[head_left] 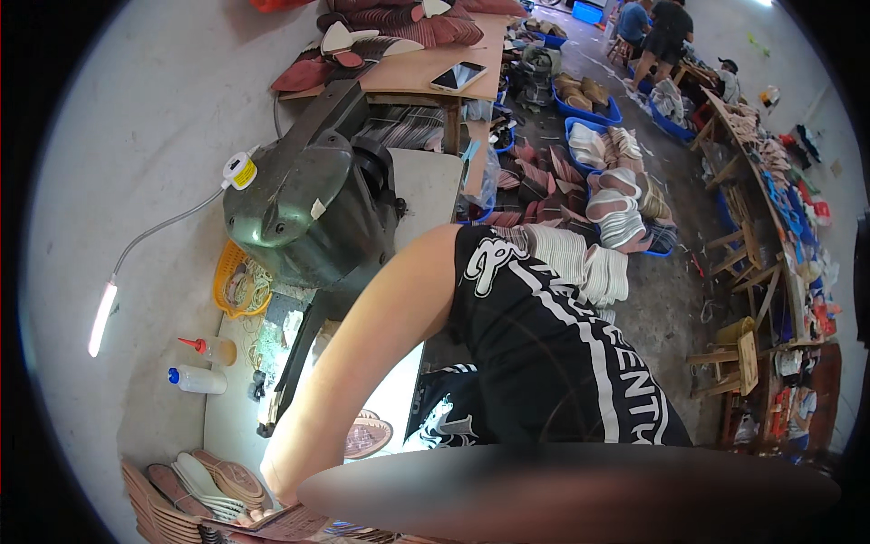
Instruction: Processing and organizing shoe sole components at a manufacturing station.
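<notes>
My left arm reaches from a black printed sleeve down to the lower left. My left hand [276, 485] is at the white worktable's [435, 181] near edge and mostly hidden, so its grip is unclear. It rests by a brown patterned insole piece [294, 521], next to a fanned stack of tan and white insoles [195, 485]. Another brown patterned sole [367, 437] lies just right of my forearm. My right hand is out of sight.
A dark green machine [299, 199] stands on the table with a gooseneck lamp [101, 317]. Beside it are a yellow basket [234, 281] and two squeeze bottles [204, 363]. A phone [458, 75] lies on a wooden table. Blue bins of insoles [594, 113] crowd the floor. People [657, 36] work far back.
</notes>
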